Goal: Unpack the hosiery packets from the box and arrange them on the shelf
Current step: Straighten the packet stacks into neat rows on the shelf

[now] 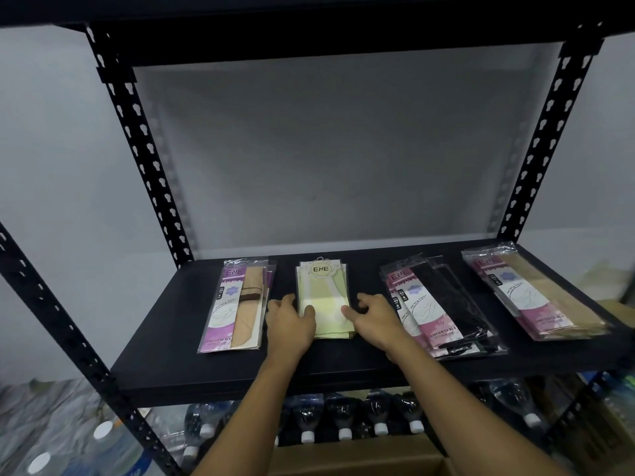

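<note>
Risks crowding on the black shelf [165,338] across the lower half of the frame, already loaded with four piles side by side. Could fan or slide the pale green stack [323,297], just below centre, into the purple stack [237,304] at its left or the pink-and-black stack [436,310] at its right, if squeezed unevenly or nudged sideways. Grips that green pile from both sides with left hand [290,321] and right hand [374,317], fingers curled round its edges, thumbs on top; may buckle the slick wrapping under too much thumb pressure.
</note>
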The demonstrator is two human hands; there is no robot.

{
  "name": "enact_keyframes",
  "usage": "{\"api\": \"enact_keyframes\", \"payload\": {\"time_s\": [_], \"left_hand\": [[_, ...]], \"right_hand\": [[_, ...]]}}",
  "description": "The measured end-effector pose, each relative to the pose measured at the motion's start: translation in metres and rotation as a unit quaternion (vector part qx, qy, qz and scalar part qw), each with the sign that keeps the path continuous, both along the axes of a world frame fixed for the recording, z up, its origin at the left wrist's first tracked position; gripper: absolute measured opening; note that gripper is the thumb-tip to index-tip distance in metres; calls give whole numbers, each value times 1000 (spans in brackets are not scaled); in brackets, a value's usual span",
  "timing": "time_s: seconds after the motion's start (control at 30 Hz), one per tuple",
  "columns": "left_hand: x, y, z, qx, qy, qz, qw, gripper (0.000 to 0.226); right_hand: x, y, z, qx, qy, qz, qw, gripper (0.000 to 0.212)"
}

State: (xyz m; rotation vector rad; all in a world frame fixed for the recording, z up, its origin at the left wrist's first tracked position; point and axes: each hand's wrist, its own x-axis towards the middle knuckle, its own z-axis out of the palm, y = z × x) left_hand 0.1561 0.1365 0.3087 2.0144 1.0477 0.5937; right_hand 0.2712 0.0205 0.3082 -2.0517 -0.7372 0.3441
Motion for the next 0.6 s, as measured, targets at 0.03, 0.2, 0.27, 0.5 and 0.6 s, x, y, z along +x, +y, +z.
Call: {"api": "enact_keyframes", "payload": {"time_s": [0.03, 0.2, 0.27, 0.5, 0.6], "left_hand": [[-2, -9, 2, 40, -24, 6, 999, 48], [16, -75, 9, 43, -129, -81, 987, 38], [34, -98, 9, -18, -101, -119, 988, 47], [84, -138, 3, -135, 51, -169, 975, 58], [95, -139, 5, -222, -3, -144, 964, 44]], "right_hand": [[2, -7, 6, 19, -17, -20, 999, 50], [35, -77, 33, 64, -97, -120, 986, 33], [52, -106, 37, 32, -139, -179, 973, 33], [82, -152, 15, -149, -54, -160, 974, 54], [84, -156, 8, -121, -23, -163, 979, 50]]}}
